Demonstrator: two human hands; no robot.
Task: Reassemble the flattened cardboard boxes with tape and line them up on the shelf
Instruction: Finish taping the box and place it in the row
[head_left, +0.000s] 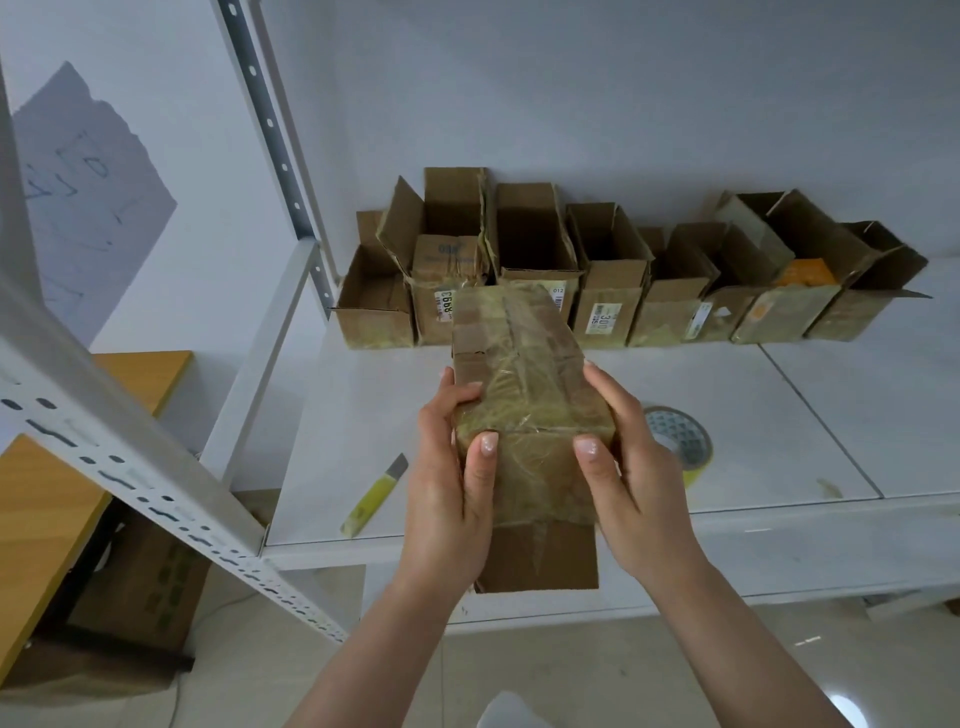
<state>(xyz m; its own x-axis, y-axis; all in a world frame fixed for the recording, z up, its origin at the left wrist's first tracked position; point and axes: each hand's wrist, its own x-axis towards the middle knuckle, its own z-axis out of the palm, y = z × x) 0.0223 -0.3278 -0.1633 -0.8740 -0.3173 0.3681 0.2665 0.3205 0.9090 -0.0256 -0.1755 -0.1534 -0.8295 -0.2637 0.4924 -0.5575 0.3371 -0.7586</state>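
Head view: both hands, left (449, 483) and right (631, 483), grip a taped box (530, 395) before open, seemingly empty boxes (613, 270) on the shelf (779, 467).

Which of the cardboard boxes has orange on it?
The second box from the right end of the row, with orange inside and on its front; the others are plain brown.

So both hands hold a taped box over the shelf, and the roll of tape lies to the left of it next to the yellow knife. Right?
Not quite. The head view shows the roll of tape on the right of the taped box, behind the right hand. Only the yellow knife lies left, beside the left hand.
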